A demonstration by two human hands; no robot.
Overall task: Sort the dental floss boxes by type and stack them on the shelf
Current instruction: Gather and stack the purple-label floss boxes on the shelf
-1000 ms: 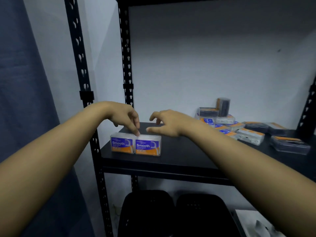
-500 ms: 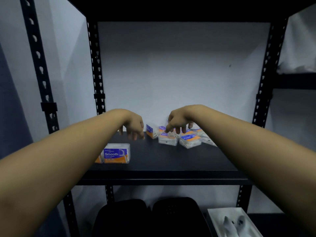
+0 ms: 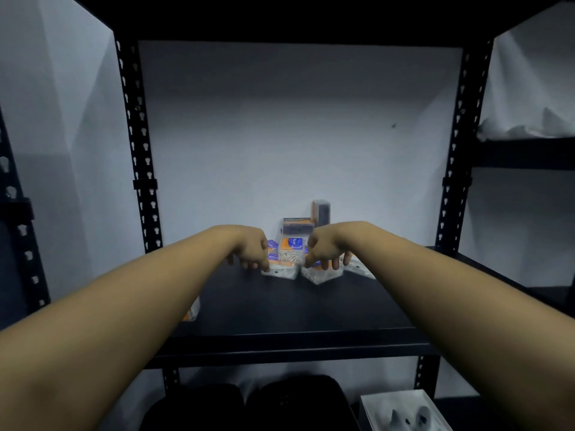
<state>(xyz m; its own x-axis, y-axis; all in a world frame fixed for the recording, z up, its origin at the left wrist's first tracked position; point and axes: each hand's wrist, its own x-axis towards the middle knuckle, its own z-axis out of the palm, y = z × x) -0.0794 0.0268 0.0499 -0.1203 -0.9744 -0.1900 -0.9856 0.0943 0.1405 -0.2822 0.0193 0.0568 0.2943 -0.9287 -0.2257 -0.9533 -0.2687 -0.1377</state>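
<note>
Both arms reach to the back of the dark shelf (image 3: 280, 306), where a cluster of dental floss boxes (image 3: 292, 244) sits near the middle of the rear edge, against the wall. The left hand (image 3: 252, 248) hangs palm down with its fingertips (image 3: 266, 269) touching the top of a clear box (image 3: 281, 272) at the front left of the cluster; the fingers are curled loosely, not wrapped around it. The right hand (image 3: 323, 247) does much the same on the neighbouring clear box (image 3: 320, 275) just to the right — fingers bent down onto it, with no full grip visible. Behind the hands, an orange-and-blue box stands upright, with two darker boxes (image 3: 298, 225) higher up at the wall. Near the front left edge of the shelf, another orange box (image 3: 191, 311) peeks out from behind the left forearm — well apart from the cluster. Below the shelf sit two black baskets (image 3: 249, 405) and a white box (image 3: 401, 412).
</note>
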